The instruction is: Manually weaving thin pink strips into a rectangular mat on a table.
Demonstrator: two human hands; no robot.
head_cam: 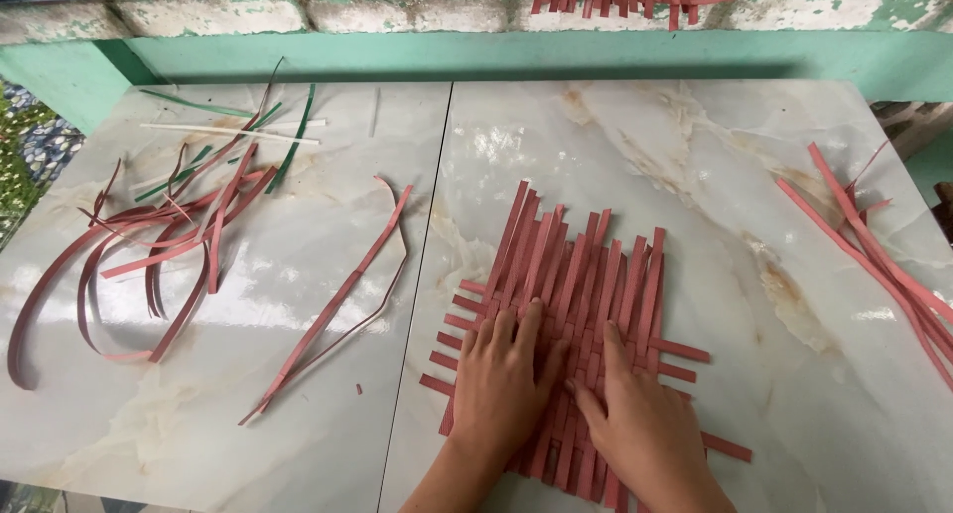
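Red woven strip mat (581,275) runs lengthwise away; both hands' fingers (501,329) press flat, gripping nothing.

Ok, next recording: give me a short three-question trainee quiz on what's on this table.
1. True or false: both hands press flat on the woven mat.
2. The loose pile of curled strips lies on which side of the mat? A) left B) right C) underneath
3. What colour are the few thin strips at the far left of the table?

Key: 1 true: the left hand and right hand lie on it. 2 A. 3 green.
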